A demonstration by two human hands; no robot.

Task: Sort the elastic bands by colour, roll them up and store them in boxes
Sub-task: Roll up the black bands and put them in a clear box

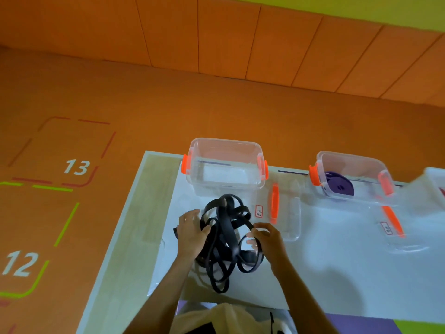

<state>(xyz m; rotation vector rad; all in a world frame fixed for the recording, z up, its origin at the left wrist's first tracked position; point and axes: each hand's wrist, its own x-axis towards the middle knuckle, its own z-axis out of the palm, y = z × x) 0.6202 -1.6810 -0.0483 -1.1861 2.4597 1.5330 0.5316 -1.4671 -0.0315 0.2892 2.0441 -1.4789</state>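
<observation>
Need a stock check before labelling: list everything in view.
black elastic bands: one tangle, black, table middle.
empty box: one, clear, orange latches, far table edge.
second box: one, clear, orange latches, right of it.
purple band roll: one, purple, inside second box.
lids: two, clear, orange handles, before the boxes.
third container: one, clear, cut off at right edge.
table: one, white top.
floor: orange, painted 12 and 13, left.
left grip: one, holding the tangle's left side.
right grip: one, pinching a black band.
</observation>
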